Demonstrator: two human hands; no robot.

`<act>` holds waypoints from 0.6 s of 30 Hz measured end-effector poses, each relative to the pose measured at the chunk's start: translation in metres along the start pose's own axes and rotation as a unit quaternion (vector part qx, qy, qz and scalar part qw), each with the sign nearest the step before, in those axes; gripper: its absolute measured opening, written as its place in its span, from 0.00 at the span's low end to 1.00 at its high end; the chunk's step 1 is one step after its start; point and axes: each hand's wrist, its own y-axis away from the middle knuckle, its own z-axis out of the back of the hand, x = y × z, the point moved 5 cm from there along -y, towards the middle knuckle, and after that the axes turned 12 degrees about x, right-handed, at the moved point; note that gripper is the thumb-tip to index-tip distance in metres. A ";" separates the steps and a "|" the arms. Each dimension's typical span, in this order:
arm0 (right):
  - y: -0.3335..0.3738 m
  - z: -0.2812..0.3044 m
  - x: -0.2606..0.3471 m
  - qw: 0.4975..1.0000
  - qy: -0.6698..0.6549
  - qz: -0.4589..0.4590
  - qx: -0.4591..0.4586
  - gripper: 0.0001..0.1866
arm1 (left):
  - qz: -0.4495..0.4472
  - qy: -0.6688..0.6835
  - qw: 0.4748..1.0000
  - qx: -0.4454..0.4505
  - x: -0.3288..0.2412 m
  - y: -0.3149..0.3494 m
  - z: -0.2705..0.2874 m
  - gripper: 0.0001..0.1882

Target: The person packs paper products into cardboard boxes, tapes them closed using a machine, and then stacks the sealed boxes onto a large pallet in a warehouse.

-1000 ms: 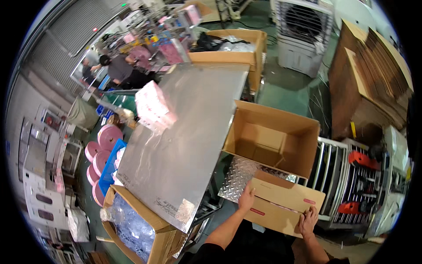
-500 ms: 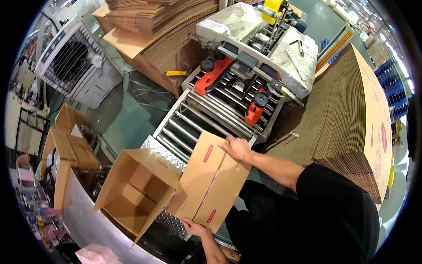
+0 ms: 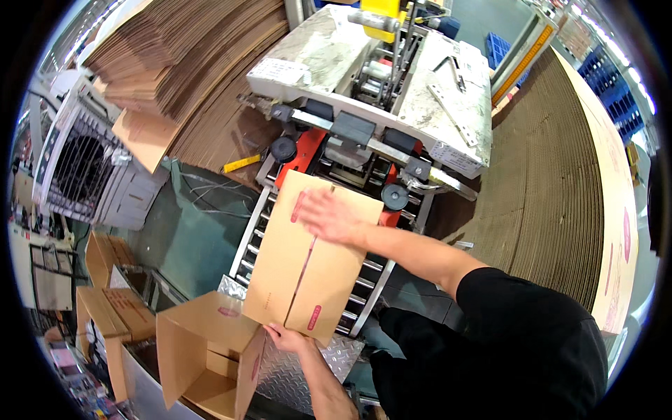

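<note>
A closed cardboard box (image 3: 280, 269) with a seam down its top lies on the roller conveyor (image 3: 246, 245), its far end close to the machine's orange side guides (image 3: 308, 148). My right hand (image 3: 329, 218) rests flat on the far part of the box top, fingers spread and slightly blurred. At the box's near edge, my left hand (image 3: 288, 339) grips the cardboard; part of its fingers is hidden. An open, empty cardboard box (image 3: 203, 336) stands to the left, beside the near corner of the closed one.
The sealing machine (image 3: 350, 129) stands ahead, with a ruler (image 3: 451, 114) on its top. Flat cardboard stacks rise on the right (image 3: 532, 182) and far left (image 3: 210, 91). A diamond-plate metal sheet (image 3: 301, 374) lies near me; an air cooler (image 3: 91, 154) stands left.
The closed box has moved forward onto the rollers, toward the machine. My right hand has gone from gripping its far edge to lying flat on top. My view has shifted forward.
</note>
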 end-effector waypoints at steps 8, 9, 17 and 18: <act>-0.009 -0.008 -0.043 0.989 -0.133 -0.045 0.039 0.28 | 0.042 0.025 0.999 -0.015 -0.021 -0.001 -0.104 0.24; -0.004 -0.009 -0.050 0.988 -0.136 -0.073 0.031 0.27 | 0.041 -0.022 0.999 -0.018 -0.023 0.003 -0.118 0.24; 0.064 0.010 0.119 0.924 -0.334 -0.168 -0.087 0.23 | 0.063 0.077 0.985 0.140 -0.004 -0.029 -0.092 0.27; 0.061 0.015 0.116 0.937 -0.300 -0.164 -0.076 0.24 | 0.051 0.018 0.986 0.156 -0.004 -0.031 -0.092 0.28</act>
